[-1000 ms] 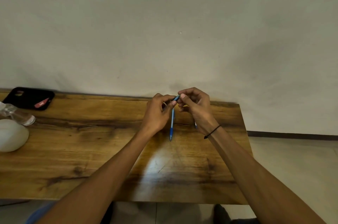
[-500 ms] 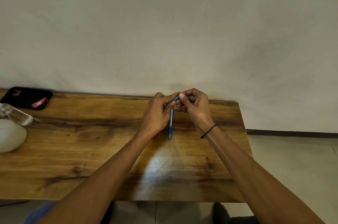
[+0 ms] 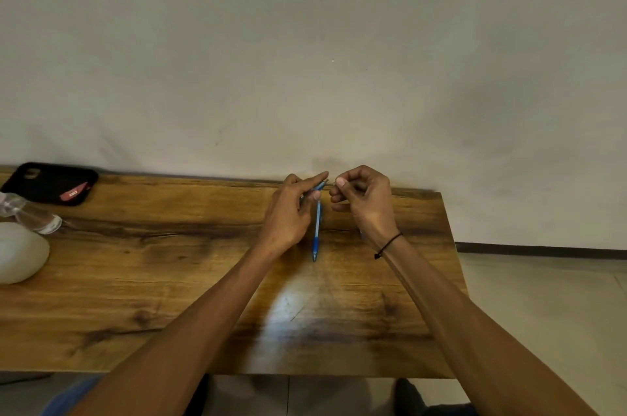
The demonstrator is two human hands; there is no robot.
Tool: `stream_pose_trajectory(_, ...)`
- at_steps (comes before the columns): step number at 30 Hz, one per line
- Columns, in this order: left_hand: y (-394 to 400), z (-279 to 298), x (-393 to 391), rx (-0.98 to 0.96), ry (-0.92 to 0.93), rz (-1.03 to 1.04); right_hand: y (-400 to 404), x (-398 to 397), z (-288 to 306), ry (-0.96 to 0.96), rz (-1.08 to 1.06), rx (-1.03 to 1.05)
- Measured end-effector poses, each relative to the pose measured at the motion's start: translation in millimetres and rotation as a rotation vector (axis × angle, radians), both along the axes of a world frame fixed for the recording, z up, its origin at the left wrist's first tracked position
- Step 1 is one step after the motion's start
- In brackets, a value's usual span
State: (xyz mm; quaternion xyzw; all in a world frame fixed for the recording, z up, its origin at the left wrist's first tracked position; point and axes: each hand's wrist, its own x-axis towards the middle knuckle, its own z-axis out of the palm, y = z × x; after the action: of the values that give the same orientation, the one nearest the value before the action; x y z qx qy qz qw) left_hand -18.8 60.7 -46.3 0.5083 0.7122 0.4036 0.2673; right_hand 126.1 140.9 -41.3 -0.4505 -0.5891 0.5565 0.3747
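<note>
**Right hand now off the pen top**

Pen (image 3: 317, 229) hangs tip-down over the tabletop (image 3: 169, 263), its upper end pinched in the left hand (image 3: 288, 215) grip. Half a second ago the right hand (image 3: 364, 203) met that end; now there is a small gap. Right fingers are curled; whether they hold a pulled-off part, cannot tell. Probably taking the pen apart.

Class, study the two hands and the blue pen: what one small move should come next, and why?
Probably bring the right hand onto the top end of the blue pen. The left hand grips the pen near that end, tip pointing down toward the table; the right hand, fingers curled, sits beside it without touching.
</note>
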Motion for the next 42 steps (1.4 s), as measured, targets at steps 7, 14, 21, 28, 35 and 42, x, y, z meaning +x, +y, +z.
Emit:
stream_pose_trajectory(7, 3, -7, -2, -0.007, -0.021, 0.035, 5, 9, -13, -0.564, 0.082, 0.371)
stream_pose_trajectory(14, 3, -8, -5, -0.023, -0.024, 0.056, 0, 4, -25, -0.929, 0.242, 0.581)
stream_pose_trajectory(21, 3, -8, -8, -0.066, -0.017, 0.040, -5, 6, -39, -1.059, 0.377, 0.595)
stream_pose_trajectory(28, 2, -6, -8, -0.089, 0.008, 0.028, -1, 8, -36, -1.047, 0.406, 0.588)
stream_pose_trajectory(35, 1, -2, -4, -0.099, 0.027, 0.012, 16, 9, -11, -0.511, 0.145, 0.267)
stream_pose_trajectory(42, 0, 3, 2, -0.094, 0.010, -0.023, 6, 6, 0, -0.060, 0.192, -0.074)
